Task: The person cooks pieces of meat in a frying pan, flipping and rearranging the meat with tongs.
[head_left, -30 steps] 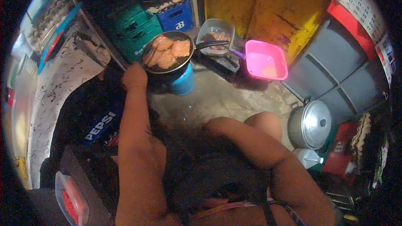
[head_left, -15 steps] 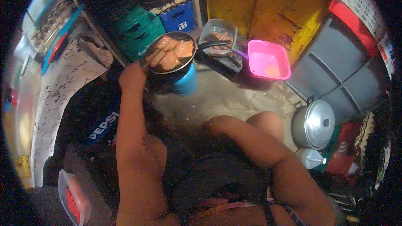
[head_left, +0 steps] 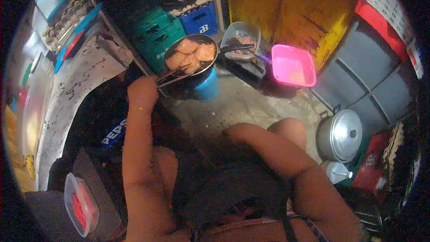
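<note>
My left hand (head_left: 143,92) is closed around what look like tongs (head_left: 172,79), whose two arms point right toward the pan. One arm reaches the orange-pink pieces of meat (head_left: 186,60), and the other lies along the pan's near rim. The dark frying pan (head_left: 211,65) sits above a blue round base (head_left: 207,88), its black handle pointing right. My right hand (head_left: 234,135) rests low near my knee; its fingers are in shadow and cannot be made out.
Right of the pan stand a clear plastic tub (head_left: 242,31) with meat pieces and a pink basin (head_left: 293,62). A lidded metal pot (head_left: 342,134) and a white jug (head_left: 336,172) are at my right. Crates (head_left: 199,20) stand behind. A red-filled container (head_left: 80,204) lies lower left.
My left hand has drawn slightly down and the tongs have spread, with one arm now at the pan's near rim. The view has shifted a little; the right hand stays put.
</note>
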A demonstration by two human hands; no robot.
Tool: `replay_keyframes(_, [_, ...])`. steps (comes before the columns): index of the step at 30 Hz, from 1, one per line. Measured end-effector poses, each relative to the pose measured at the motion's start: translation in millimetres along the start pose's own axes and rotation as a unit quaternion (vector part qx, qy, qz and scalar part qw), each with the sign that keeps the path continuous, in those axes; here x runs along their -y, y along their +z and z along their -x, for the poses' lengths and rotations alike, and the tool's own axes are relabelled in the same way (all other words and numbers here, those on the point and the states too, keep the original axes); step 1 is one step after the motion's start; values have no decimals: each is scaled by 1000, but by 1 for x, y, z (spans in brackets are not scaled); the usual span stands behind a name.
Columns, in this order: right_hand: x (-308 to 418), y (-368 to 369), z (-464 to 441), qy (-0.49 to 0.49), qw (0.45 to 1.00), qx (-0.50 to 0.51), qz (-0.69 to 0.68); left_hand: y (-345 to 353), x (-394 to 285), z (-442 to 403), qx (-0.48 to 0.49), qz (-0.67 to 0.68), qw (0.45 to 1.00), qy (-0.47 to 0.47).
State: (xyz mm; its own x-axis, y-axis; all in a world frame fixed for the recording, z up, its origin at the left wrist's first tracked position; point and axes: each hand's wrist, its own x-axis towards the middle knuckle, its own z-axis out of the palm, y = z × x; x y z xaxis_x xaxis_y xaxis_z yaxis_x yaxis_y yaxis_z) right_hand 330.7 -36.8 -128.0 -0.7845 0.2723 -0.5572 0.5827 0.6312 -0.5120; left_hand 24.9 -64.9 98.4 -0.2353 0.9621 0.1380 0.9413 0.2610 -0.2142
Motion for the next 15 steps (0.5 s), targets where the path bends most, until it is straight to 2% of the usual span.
replay_keyframes(2, [-6,4,-4,0,1000,-2,0,8,-1,-11,28,-5,1000,-9])
replay_keyframes(8, [-2,1,-9,44,998,40,25,18,-18,-11,-27,-38,998,31])
replay_keyframes(11, [2,-4,-2,41,998,36,30,19,-17,-12,-18,-25,999,27])
replay_keyframes(15, [23,-21,21,15,1000,4,-6,20,-4,-15,-30,25,999,-26])
